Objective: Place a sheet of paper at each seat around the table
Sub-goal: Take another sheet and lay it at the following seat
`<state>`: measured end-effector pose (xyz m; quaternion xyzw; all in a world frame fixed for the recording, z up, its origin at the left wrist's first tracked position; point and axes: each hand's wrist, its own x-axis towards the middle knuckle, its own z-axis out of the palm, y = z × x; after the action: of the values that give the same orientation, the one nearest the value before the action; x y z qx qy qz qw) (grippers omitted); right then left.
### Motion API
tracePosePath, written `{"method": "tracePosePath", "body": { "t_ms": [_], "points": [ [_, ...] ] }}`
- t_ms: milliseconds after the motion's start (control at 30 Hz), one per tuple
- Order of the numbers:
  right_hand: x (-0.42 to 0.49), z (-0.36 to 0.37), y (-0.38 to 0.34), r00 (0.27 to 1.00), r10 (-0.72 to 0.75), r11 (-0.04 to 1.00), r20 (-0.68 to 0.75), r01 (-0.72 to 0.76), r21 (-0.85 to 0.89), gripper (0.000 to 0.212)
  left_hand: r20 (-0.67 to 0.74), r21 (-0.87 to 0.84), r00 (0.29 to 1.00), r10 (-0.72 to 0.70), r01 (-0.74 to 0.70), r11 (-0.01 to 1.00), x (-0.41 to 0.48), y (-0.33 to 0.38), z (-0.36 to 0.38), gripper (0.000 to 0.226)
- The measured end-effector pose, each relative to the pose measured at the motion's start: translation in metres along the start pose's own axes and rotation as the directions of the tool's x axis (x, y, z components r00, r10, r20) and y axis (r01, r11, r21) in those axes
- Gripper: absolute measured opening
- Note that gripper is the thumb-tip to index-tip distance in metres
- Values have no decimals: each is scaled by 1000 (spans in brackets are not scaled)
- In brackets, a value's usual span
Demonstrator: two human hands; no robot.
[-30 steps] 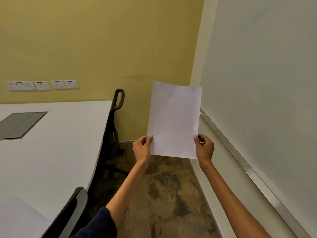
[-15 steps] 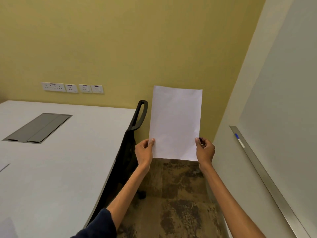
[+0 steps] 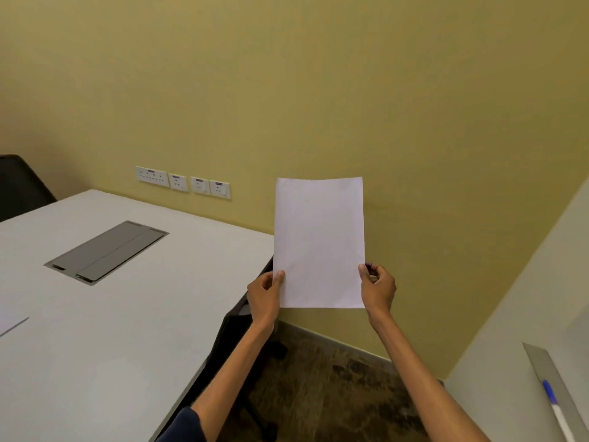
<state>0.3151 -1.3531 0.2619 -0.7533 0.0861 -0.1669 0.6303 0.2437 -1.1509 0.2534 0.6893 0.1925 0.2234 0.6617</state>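
Head view: sheet of paper (image 3: 318,244) is held upright in the air, off the right edge of the table (image 3: 127,314), w/ the yellow wall behind it & nothing touching it but the hands. Person's left hand (image 3: 264,295) pinches its lower left edge, thumb on the near face; right hand (image 3: 377,288) pinches the lower right edge likewise. So both are closed on the sheet in a narrow pinch, no crease showing. A dark chair (image 3: 231,339) is tucked in at that table edge, just below the left hand, mostly hidden by the arm. Flat at the far left of the tabletop lies another sheet (image 3: 12,325), so I'd judge at least one seat is served & this one is next

To do it well, imo: swing the sheet left over the tabletop in front of the chair, tip it flat before lowering, bottom edge first, approx square w/ the table edge. Keep both pinches light; thin paper will buckle if the hands push toward each other. Set it near the edge, well short of the grey cable hatch (image 3: 106,250). Let go only once it lies flat, else air under it may slide it off toward the floor
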Motion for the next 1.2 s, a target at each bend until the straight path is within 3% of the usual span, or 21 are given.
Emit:
{"method": "tracePosePath", "body": {
  "t_ms": [400, 700, 900, 1200],
  "points": [
    [116, 141, 8, 964, -25, 999, 265, 30, -17, 16, -302, 0, 949, -92, 97, 995, 117, -17, 8, 36],
    [151, 279, 8, 865, -50, 994, 499, 90, -57, 16, -465, 0, 875, -133, 150, 989, 198, -45, -43, 29],
    [151, 368, 18, 733, -37, 988, 679, 128, -85, 17, -538, 10, 817, -207, 252, 968, 229, -78, -92, 26],
    [134, 442, 74, 485, 215, 956, 847, 71, -284, 26, -634, 31, 695, -339, 462, 887, 218, -146, -123, 24]
  ]
}}
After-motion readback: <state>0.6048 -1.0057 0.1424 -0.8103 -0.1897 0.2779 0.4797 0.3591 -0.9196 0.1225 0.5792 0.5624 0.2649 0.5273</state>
